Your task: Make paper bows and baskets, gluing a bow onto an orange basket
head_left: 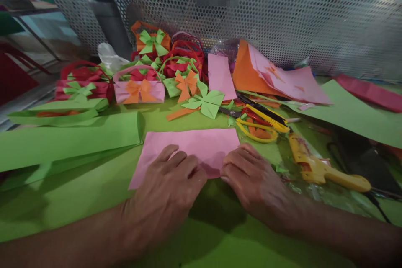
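A rectangular sheet of pink paper (191,142) lies before me on the green tabletop. My left hand (171,184) rests over its near left part, fingers curled and closed at the near edge. At the near right corner my right hand (251,176) grips the sheet, its fingers pressed together. Both thumbs are mostly hidden, as is the edge beneath my hands. Just beyond the sheet are a green paper bow shape (207,101), yellow-handled scissors (256,130) and a yellow and black cutter (266,113).
Small paper baskets with bows (140,90) stand at the back. Folded green paper (72,134) lies at left. A yellow glue gun (326,171) with a cord sits at right, near a dark flat object (361,155). Behind rises a perforated metal panel (282,16).
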`<state>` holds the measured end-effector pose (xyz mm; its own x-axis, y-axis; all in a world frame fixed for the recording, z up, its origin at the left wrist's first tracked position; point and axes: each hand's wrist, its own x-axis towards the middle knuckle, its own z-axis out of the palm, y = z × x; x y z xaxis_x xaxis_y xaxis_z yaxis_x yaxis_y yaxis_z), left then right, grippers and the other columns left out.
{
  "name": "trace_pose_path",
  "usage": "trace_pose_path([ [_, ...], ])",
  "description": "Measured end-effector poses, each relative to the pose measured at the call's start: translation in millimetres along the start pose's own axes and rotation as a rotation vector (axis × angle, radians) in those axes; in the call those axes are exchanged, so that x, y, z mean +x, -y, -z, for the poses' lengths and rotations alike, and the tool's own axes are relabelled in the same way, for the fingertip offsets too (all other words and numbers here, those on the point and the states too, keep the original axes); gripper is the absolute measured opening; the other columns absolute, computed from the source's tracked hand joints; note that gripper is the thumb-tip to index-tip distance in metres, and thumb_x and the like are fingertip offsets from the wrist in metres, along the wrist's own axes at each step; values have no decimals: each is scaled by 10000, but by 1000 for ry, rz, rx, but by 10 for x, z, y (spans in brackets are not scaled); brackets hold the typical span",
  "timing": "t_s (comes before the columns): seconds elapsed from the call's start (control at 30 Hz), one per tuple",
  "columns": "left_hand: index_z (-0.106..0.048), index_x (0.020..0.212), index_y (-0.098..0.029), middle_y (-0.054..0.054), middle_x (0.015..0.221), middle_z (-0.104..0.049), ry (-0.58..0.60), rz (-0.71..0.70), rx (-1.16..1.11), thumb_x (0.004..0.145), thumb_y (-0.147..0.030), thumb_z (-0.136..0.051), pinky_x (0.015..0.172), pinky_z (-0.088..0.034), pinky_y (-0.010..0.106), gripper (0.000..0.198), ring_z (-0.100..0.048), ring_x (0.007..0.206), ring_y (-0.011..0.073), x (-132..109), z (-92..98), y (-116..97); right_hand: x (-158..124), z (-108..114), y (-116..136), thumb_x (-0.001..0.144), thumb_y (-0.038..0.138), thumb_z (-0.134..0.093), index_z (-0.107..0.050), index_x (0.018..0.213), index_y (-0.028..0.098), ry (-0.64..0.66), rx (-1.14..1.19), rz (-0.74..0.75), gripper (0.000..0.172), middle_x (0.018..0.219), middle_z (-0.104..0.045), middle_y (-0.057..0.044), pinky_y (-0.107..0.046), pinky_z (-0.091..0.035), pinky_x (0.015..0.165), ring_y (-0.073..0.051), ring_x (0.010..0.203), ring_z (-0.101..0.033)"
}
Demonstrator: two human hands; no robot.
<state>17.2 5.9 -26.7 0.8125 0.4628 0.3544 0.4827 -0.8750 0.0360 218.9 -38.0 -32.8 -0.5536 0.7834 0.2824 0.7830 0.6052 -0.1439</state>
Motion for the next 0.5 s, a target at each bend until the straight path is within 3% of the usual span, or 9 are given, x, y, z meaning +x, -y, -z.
trace_pose_path([
  [0.23,-567,695,-160,31,668,-550,206,136,-66,831,-47,-432,694,-383,391,223,-490,644,198,63,56,24,30,-18,-32,909,141,-414,-550,698,159,-41,61,-138,252,765,-562,-59,-365,-345,714,-183,720,-472],
  [0.5,-542,651,-162,12,609,-517,225,216,-135,820,-27,-393,650,-364,358,263,-448,584,168,102,55,30,14,37,-92,863,141,-519,-553,732,153,13,128,-173,136,835,-578,-66,-415,-325,789,-201,807,-504],
])
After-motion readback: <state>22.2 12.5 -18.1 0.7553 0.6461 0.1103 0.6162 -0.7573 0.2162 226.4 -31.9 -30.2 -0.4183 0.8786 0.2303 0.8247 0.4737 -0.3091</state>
